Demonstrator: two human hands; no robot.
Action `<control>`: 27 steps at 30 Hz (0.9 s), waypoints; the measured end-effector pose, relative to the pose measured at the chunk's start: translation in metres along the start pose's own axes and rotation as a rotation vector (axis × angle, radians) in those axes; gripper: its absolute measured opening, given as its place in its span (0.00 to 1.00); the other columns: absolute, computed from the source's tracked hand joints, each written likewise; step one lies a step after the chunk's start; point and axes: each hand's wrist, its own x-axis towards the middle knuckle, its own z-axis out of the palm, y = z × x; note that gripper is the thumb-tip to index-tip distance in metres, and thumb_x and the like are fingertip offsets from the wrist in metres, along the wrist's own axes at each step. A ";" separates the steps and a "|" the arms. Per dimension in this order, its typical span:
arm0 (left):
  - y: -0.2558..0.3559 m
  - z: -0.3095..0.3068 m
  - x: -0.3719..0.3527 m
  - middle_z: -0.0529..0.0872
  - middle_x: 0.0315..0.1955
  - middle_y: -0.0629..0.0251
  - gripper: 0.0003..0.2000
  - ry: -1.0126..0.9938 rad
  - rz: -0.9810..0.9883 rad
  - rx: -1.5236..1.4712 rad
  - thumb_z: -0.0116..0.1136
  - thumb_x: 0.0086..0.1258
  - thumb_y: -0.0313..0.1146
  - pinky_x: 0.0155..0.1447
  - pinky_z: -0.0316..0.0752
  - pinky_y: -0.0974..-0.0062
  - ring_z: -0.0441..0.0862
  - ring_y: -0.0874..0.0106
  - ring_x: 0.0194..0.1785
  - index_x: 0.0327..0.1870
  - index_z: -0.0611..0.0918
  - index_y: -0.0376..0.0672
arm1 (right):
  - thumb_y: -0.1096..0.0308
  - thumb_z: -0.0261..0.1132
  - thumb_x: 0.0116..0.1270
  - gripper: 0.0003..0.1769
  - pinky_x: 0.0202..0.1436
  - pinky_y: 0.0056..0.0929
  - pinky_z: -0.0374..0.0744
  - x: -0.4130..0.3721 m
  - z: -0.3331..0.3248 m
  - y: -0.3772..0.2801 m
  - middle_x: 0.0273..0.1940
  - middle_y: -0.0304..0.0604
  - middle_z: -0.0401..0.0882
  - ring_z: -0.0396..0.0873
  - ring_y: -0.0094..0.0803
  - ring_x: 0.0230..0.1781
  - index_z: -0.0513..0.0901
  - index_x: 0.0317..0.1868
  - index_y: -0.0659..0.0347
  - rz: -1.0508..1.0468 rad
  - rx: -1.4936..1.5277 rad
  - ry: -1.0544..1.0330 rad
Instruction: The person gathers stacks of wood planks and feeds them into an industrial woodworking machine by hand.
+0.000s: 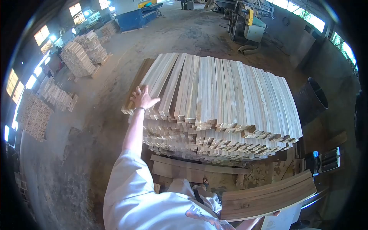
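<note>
My left hand (pixel 143 98) lies with its fingers spread on the left end of a big stack of wooden strips (pixel 218 92). It touches the pale strips close to a darker brown board (pixel 140 78) on the stack's left edge. My right hand (pixel 276 213) is at the lower right, against the near edge of a wide brown wooden board (pixel 268 195). Most of its fingers are hidden, so whether it grips the board cannot be made out. The board's far end reaches toward a small machine part with a blue knob (pixel 315 154).
Loose planks (pixel 184 166) lie on the floor before the stack. A dark bin (pixel 312 100) stands to its right. Several more wood stacks (pixel 78 57) are at the left, with machines (pixel 247 27) behind. A white surface (pixel 281 220) sits below the brown board.
</note>
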 end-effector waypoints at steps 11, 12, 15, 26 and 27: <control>-0.016 0.007 0.007 0.41 0.79 0.37 0.66 -0.091 0.007 -0.037 0.70 0.47 0.71 0.80 0.42 0.37 0.44 0.40 0.81 0.82 0.44 0.51 | 0.44 0.62 0.57 0.33 0.52 0.43 0.81 -0.011 -0.038 -0.019 0.46 0.46 0.82 0.81 0.40 0.47 0.79 0.53 0.63 -0.098 -0.130 0.127; -0.008 -0.001 0.006 0.42 0.79 0.37 0.66 -0.110 -0.016 -0.044 0.71 0.47 0.70 0.80 0.44 0.37 0.46 0.40 0.81 0.82 0.43 0.50 | 0.44 0.62 0.57 0.32 0.52 0.43 0.81 -0.015 -0.041 -0.020 0.46 0.46 0.82 0.81 0.40 0.47 0.79 0.52 0.63 -0.112 -0.139 0.127; -0.004 -0.013 -0.004 0.47 0.78 0.35 0.66 -0.117 -0.033 -0.089 0.75 0.47 0.65 0.79 0.50 0.38 0.51 0.40 0.79 0.81 0.45 0.46 | 0.44 0.62 0.58 0.31 0.52 0.42 0.81 -0.021 -0.050 -0.027 0.45 0.45 0.82 0.81 0.38 0.46 0.80 0.51 0.62 -0.166 -0.152 0.138; -0.122 -0.002 -0.140 0.61 0.72 0.50 0.60 -0.347 0.135 -1.103 0.79 0.44 0.45 0.74 0.65 0.59 0.65 0.53 0.73 0.79 0.52 0.42 | 0.44 0.63 0.59 0.28 0.51 0.40 0.81 -0.080 0.009 -0.088 0.43 0.43 0.83 0.82 0.36 0.45 0.81 0.49 0.61 -0.360 -0.167 0.121; -0.117 0.003 -0.162 0.61 0.72 0.50 0.61 -0.410 0.105 -1.162 0.79 0.43 0.46 0.74 0.65 0.59 0.65 0.53 0.73 0.79 0.52 0.42 | 0.44 0.63 0.59 0.29 0.52 0.40 0.80 -0.105 0.040 -0.109 0.43 0.43 0.84 0.82 0.37 0.45 0.81 0.50 0.61 -0.311 -0.158 0.148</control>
